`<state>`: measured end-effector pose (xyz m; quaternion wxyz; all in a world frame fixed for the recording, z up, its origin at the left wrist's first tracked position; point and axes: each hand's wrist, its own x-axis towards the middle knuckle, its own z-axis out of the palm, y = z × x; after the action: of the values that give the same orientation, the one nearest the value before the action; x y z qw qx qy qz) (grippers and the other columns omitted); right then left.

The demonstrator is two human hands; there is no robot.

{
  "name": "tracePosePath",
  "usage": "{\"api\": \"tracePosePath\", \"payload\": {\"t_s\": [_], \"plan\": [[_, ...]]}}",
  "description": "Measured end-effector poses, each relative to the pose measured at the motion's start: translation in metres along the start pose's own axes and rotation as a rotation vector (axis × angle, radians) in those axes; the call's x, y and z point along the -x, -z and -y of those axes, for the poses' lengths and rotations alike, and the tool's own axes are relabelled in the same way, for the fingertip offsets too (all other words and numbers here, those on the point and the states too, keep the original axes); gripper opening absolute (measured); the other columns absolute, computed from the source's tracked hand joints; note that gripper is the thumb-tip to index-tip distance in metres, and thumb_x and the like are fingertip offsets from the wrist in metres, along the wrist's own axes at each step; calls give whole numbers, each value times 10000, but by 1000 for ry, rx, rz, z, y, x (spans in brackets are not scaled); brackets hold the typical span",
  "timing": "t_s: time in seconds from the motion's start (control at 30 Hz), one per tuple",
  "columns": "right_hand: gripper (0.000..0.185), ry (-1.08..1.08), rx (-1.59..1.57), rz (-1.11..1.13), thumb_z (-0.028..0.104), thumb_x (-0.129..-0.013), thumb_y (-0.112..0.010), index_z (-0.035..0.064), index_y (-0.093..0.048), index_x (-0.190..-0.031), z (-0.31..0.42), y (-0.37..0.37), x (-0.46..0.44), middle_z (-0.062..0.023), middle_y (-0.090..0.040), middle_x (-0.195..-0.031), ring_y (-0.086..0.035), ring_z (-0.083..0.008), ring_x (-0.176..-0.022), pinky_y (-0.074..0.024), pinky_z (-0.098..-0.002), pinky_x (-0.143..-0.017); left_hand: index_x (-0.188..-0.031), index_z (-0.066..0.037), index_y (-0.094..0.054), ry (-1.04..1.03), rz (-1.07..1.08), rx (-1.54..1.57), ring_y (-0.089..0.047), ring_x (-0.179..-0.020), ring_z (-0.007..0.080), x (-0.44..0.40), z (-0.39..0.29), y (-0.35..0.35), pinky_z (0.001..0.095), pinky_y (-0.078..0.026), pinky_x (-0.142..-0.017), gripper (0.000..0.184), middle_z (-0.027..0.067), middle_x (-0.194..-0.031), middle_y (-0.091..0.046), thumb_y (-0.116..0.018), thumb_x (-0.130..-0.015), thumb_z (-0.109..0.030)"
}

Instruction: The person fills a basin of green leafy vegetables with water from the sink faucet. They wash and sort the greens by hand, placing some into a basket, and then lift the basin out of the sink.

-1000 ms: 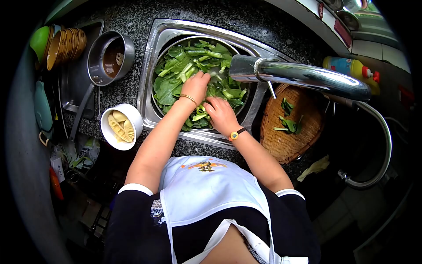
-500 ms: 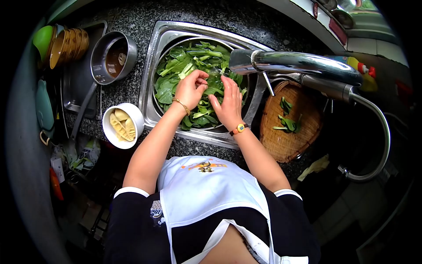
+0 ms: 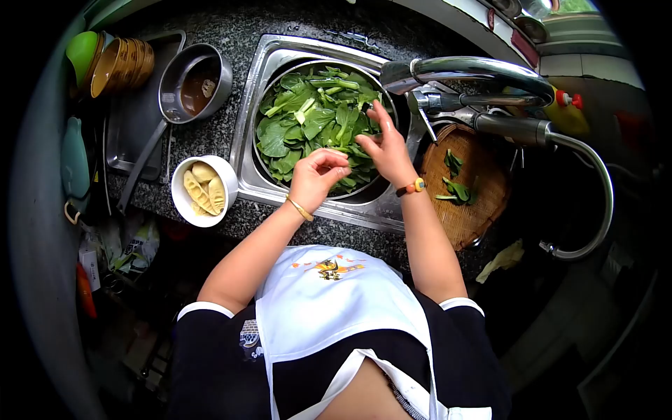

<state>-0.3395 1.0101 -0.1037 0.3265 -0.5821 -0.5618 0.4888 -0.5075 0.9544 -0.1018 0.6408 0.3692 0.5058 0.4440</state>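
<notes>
Leafy greens (image 3: pixel 318 122) fill a large round metal basin (image 3: pixel 262 168) set in the steel sink (image 3: pixel 241 157). Above the near edge of the basin is my left hand (image 3: pixel 318 176), its fingers curled toward the thumb; whether anything small is between them cannot be made out. My right hand (image 3: pixel 386 145) is raised over the right side of the greens with its fingers apart and nothing in it. The faucet head (image 3: pixel 399 75) hangs at the far right edge of the basin, close to my right hand's fingertips.
A woven basket (image 3: pixel 483 210) with a few leaves lies right of the sink. Left of it stand a white bowl (image 3: pixel 227 183) of dumplings, a saucepan (image 3: pixel 224 80) with brown liquid, and stacked bowls (image 3: pixel 122 66) on a metal tray (image 3: pixel 129 164). A curved faucet hose (image 3: pixel 607 203) hangs at the right.
Both hands have come up off the greens; my left hand has moved nearer the basin's front edge, my right hand to the right. The faucet head has shifted right in view.
</notes>
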Motion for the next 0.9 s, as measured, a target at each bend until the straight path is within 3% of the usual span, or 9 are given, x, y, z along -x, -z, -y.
{"api": "tracePosePath", "payload": {"t_s": [0.1,0.27,0.3,0.4,0.57,0.67,0.73,0.77,0.9], "plan": [[405,-86,-35,-28,83,-881,-595,25,-484,-1266,-5,50,11,-84,-605,-1119,-615,-106,-865,-507,-233,-727,-869,-38,-685,50,184,-442,-540,-676,78,17,6,-29,205,-453,-658,153,41,-798,-591,-703,-723,1],[283,-89,37,-113,86,-906,-565,-1,-548,-1175,-2,83,58,-76,-633,-1040,-615,-117,-910,-504,-229,-742,-1085,4,-616,-214,478,-690,-589,-977,361,14,71,-91,340,-478,-853,378,181,-1079,-616,-495,-729,37],[283,-85,42,-112,86,-906,-565,-1,-548,-1175,-2,83,66,-76,-633,-1040,-615,-117,-910,-504,-229,-742,-1193,32,-538,-178,666,-795,-462,-1207,331,17,62,-98,365,-406,-981,472,188,-1272,-508,-499,-722,32],[224,-161,-134,-282,90,-907,-564,-2,-587,-1110,-2,81,84,-73,-640,-1014,-623,-119,-867,-504,-227,-736,-1294,-14,-462,-384,921,-1334,-202,-1379,315,30,48,-107,506,-225,-1089,505,161,-1440,-317,-499,-796,-87],[203,-251,-186,-306,88,-903,-563,1,-595,-1083,-16,74,89,-55,-650,-977,-617,-110,-838,-497,-233,-719,-1217,-47,-552,-642,886,-1397,-211,-1378,303,31,76,-92,462,-179,-1118,403,161,-1443,-320,-466,-849,-184],[190,-165,-112,-288,75,-883,-571,1,-606,-1054,-32,52,80,-60,-662,-928,-600,-104,-767,-492,-244,-683,-1021,-67,-641,-853,733,-1291,-407,-1243,277,31,62,-81,404,-321,-1038,267,128,-1261,-508,-529,-824,-209],[181,-12,82,-194,47,-859,-573,21,-620,-1031,-39,32,71,-93,-646,-922,-618,-147,-766,-494,-249,-655,-836,-91,-638,-477,905,-1225,-543,-973,229,34,43,-63,355,-429,-848,147,59,-959,-587,-592,-792,-223],[213,103,233,-85,46,-824,-598,46,-618,-1036,-19,22,66,-104,-624,-961,-623,-224,-818,-503,-287,-694,-746,-109,-608,-608,719,-1138,-540,-785,211,38,54,-48,344,-430,-693,112,24,-774,-537,-620,-777,-216],[676,522,804,332,337,-719,-713,173,-446,-1318,-27,-18,43,-133,-366,-1386,-359,-376,-1247,-358,-483,-992,-754,-101,-603,-531,591,-1144,-553,-811,213,51,41,7,342,-447,-723,110,32,-782,-549,-628,-787,-202]]}}
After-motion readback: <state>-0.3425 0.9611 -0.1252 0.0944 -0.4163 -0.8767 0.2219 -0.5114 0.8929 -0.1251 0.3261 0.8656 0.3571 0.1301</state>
